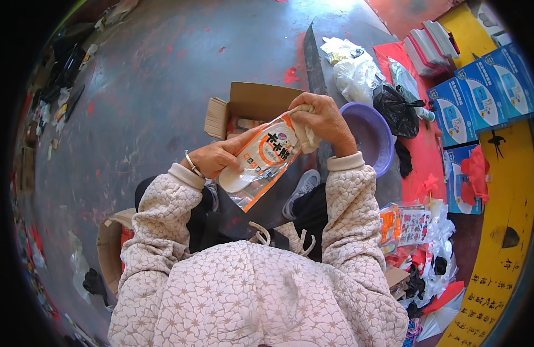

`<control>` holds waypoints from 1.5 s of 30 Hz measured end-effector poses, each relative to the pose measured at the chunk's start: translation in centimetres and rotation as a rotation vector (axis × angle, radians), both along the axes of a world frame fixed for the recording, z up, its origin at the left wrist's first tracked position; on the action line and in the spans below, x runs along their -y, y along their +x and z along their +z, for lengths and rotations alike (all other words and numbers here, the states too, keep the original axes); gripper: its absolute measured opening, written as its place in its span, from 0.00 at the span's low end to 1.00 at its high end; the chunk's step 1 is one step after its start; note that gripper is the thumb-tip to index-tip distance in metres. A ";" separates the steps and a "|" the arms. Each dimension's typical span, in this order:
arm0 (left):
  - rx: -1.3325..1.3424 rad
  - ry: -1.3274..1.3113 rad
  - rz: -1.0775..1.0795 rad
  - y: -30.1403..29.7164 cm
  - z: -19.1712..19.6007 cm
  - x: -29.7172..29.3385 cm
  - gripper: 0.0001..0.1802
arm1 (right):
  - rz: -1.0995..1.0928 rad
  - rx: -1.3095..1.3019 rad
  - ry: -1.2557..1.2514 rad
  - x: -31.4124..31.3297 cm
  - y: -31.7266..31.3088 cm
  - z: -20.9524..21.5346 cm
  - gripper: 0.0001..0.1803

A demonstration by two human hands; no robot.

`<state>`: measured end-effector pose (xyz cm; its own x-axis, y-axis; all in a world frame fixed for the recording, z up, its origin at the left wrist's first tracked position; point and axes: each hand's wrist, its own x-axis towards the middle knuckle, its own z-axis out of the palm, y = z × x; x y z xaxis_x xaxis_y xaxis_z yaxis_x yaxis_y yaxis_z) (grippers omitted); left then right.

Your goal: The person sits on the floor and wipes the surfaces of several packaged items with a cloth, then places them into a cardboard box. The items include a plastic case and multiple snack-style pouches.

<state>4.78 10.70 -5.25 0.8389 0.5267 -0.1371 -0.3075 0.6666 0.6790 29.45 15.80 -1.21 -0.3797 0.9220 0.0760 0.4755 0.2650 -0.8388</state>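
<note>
Left fingers [230,164] tight round orange-edged packet [268,153], right fingers [308,100] round beige cloth [307,139], apparently.

Looks like a workshop or packing room. Hard grey floor [145,69], scuffed, flecked with red. Open cardboard box [264,98] on it. Right side: blue printed cartons [484,98], white plastic bags [356,75], black bag [397,110], goods in clear packaging [414,226], yellow surface [507,179] bearing handwriting. Left edge: scattered scraps [63,97].
</note>
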 end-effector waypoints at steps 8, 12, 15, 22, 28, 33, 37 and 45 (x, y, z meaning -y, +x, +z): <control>-0.090 0.074 -0.026 -0.1 0.4 0.6 0.56 | -0.140 -0.293 -0.308 -1.1 0.1 -3.2 0.10; -0.075 0.063 -0.009 0.2 -0.2 0.3 0.56 | -0.226 0.148 0.170 -0.4 -1.6 -2.9 0.11; -0.091 0.074 0.011 0.2 -0.4 0.1 0.55 | -0.333 0.326 0.385 -0.7 -1.7 -3.1 0.11; -0.085 0.028 0.155 -0.2 -0.5 -0.3 0.54 | -0.862 0.348 0.395 -2.5 3.9 -2.3 0.11; -0.139 0.040 0.201 0.4 -2.3 -1.2 0.48 | -0.774 -0.297 0.006 -1.0 -1.1 -1.1 0.15; -0.035 -0.113 0.314 1.8 -3.7 -1.1 0.35 | -0.319 -0.046 0.219 0.1 -7.8 -6.4 0.11; 0.150 -0.212 0.435 0.4 -4.0 -2.3 0.28 | -0.080 -0.046 0.381 2.9 -9.9 -3.9 0.08; 0.307 -0.462 0.513 0.0 -3.3 -3.0 0.22 | 0.267 -0.014 0.485 4.1 -9.7 -2.4 0.11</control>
<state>4.75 13.75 -8.52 0.5401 0.8072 -0.2383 -0.7864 0.5848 0.1987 19.71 11.73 -3.65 -0.5914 0.6518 0.4748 0.3281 0.7324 -0.5966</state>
